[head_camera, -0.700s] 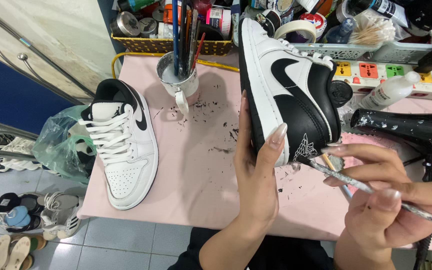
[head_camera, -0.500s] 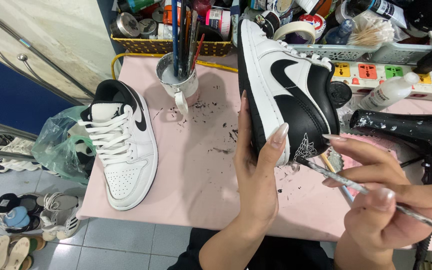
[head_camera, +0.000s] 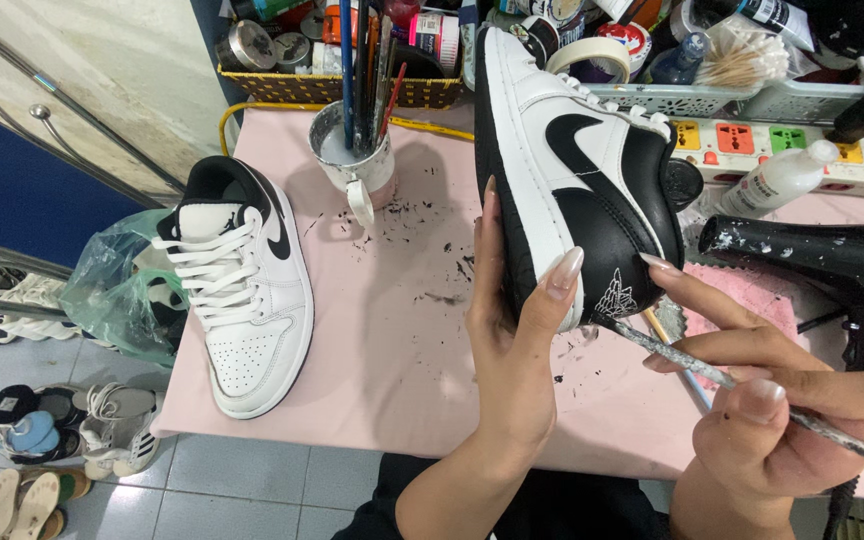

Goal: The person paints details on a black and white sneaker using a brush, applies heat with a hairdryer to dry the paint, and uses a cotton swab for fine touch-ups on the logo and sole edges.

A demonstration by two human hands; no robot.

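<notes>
The fingers of the left hand (head_camera: 512,350) are clamped on the heel of a black-and-white sneaker (head_camera: 572,170), thumb on its white sole side and a long-nailed fingertip pressed on the black heel panel. The fingers of the right hand (head_camera: 782,420) are pinched together around a thin paint-crusted brush (head_camera: 712,375), whose tip touches the sneaker's heel just below a small pale emblem.

The held sneaker stands up on edge above the pink tabletop (head_camera: 402,340), its toe pointing away toward the clutter at the back. Between it and the second sneaker (head_camera: 242,290), a white one with black collar lying flat near the table's left edge, there is open tabletop speckled with black flecks. A paint-smeared cup of brushes (head_camera: 357,150) stands at the back of that gap. To the right the room is tighter: a black hair dryer (head_camera: 822,260) spotted with white lies just beside the right hand, with a white squeeze bottle (head_camera: 777,180) and a coloured power strip (head_camera: 752,140) behind it.

The brush's handle runs out of view at the right edge, and the dryer's handle is partly hidden behind the right hand. The toe of the held sneaker is lost among tape rolls and jars. A green plastic bag (head_camera: 122,280) hangs off the table's left side, its contents hard to make out.

The left forearm rises from below, wrist bent back, palm cupping the heel. The right hand lies lower, knuckles up, index finger stretched toward the sneaker.
</notes>
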